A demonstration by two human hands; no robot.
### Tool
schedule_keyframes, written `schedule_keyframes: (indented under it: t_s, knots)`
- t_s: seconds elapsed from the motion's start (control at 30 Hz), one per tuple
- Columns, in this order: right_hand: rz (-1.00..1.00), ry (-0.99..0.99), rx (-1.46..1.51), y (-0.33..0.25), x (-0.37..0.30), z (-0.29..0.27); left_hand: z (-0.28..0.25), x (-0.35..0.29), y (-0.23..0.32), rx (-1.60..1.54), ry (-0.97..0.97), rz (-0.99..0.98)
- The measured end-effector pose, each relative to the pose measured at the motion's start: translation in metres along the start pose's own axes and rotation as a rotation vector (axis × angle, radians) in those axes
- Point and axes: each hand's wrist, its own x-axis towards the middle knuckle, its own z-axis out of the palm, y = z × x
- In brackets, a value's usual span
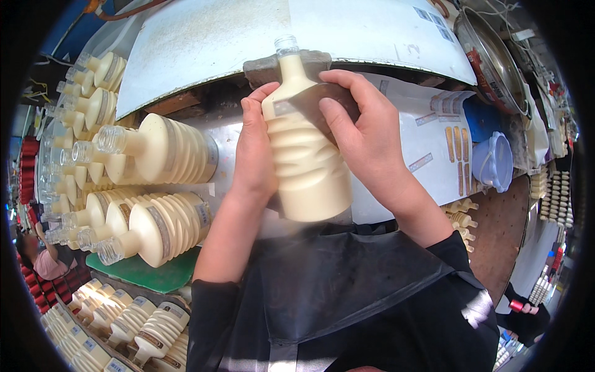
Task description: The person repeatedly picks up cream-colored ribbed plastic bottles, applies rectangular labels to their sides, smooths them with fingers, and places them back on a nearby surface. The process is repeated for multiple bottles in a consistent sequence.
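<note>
A cream-coloured bottle with a wavy, ridged body and a clear threaded glass neck lies in front of me, its neck pointing away. The neck rests on a grey block. My left hand grips the bottle's left side, fingers at its shoulder. In my right hand, a thin dark flat piece is pinched between thumb and fingers. It lies against the right of the shoulder, beside a greyish label strip. Part of that strip is hidden under the dark piece.
Many similar bottles lie stacked at my left, some by a green board; more fill the lower left. To the right are a white sheet with gold and silver label strips, and a lavender bucket. A white panel stands beyond.
</note>
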Motion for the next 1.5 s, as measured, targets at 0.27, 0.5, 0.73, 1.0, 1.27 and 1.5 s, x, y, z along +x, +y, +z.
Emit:
schedule_keyframes:
  t_s: [0.27, 0.5, 0.73, 1.0, 1.27, 1.5]
  knots:
    - [-0.069, 0.204, -0.033, 0.008, -0.012, -0.005, 0.004, -0.003, 0.001, -0.009, -0.014, -0.003]
    - [-0.779, 0.031, -0.396, -0.03, -0.002, 0.011, 0.003, -0.006, 0.004, -0.032, -0.046, 0.003]
    - [-0.717, -0.216, -0.497, -0.049, 0.005, 0.008, 0.003, -0.007, 0.009, -0.16, -0.031, -0.084]
    - [-0.161, 0.078, 0.127, -0.022, 0.046, 0.023, 0.003, 0.002, 0.003, -0.023, 0.048, -0.062]
    - [-0.076, 0.133, 0.027, 0.033, 0.031, 0.018, -0.012, 0.006, -0.009, 0.209, 0.04, 0.04]
    - [-0.087, 0.165, 0.069, 0.035, 0.03, 0.014, -0.009, 0.002, -0.001, 0.064, -0.022, -0.029]
